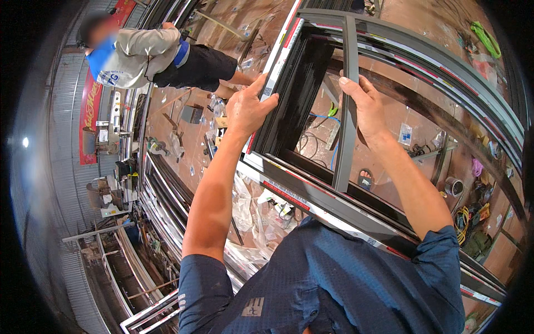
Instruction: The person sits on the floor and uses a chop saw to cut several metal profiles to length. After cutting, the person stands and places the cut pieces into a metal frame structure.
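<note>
A large dark grey metal frame [311,186], like a window frame with red-and-white tape along its edges, lies in front of me on top of a stack of similar frames. A grey crossbar [349,133] runs across its opening. My right hand [367,108] is closed around this bar, thumb on the near face and fingers partly hidden behind it. My left hand [245,110] grips the frame's left side, thumb over the edge and index finger stretched along it; its other fingers are mostly hidden.
A person [150,55] in a grey-and-blue shirt stands at the upper left. Metal profiles [167,206] lie along the left. Plastic film [250,209], a blue cable [334,158], a sandal [365,178] and scraps litter the floor. A green bundle [485,39] lies at the upper right.
</note>
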A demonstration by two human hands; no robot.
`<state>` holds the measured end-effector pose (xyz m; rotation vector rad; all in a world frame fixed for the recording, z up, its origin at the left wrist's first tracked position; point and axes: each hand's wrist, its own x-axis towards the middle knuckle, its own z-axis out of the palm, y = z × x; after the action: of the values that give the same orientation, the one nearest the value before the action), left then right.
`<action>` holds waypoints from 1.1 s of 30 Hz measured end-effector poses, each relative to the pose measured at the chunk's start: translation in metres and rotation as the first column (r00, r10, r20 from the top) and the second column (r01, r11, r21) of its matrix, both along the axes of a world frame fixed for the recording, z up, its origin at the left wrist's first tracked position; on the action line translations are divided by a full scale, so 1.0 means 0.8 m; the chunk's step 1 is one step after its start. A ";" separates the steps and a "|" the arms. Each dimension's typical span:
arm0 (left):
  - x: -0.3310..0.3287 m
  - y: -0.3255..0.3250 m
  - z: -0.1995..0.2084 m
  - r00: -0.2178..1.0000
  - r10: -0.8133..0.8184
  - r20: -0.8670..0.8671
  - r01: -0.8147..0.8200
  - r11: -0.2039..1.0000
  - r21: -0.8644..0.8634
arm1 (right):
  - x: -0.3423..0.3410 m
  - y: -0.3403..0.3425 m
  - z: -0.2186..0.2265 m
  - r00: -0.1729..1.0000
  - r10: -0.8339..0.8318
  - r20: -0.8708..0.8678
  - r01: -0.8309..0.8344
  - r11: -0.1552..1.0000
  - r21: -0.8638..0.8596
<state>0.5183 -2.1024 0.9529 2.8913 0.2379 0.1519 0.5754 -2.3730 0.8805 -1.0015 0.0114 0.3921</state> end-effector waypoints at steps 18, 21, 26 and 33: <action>-0.041 0.056 0.009 0.988 0.152 0.037 -0.078 0.681 -0.728 | -0.035 0.096 0.058 0.976 0.182 -0.122 -0.167 0.979 0.118; -0.088 0.093 -0.007 0.921 0.390 0.024 -0.214 0.555 -0.804 | -0.042 0.129 0.065 0.969 0.172 -0.180 -0.160 0.984 0.082; -0.160 0.144 -0.050 0.867 0.490 -0.088 -0.220 0.219 -0.951 | -0.040 0.173 0.041 0.983 0.082 -0.162 -0.092 0.994 -0.056; -0.178 0.095 -0.071 0.761 0.627 -0.166 -0.181 -0.041 -0.983 | 0.017 0.204 0.004 0.997 -0.007 -0.081 -0.012 0.973 -0.231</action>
<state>0.3759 -2.0265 0.8958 1.2194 0.8069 0.4081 0.5888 -2.2097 0.8835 -1.2154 0.1324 0.4404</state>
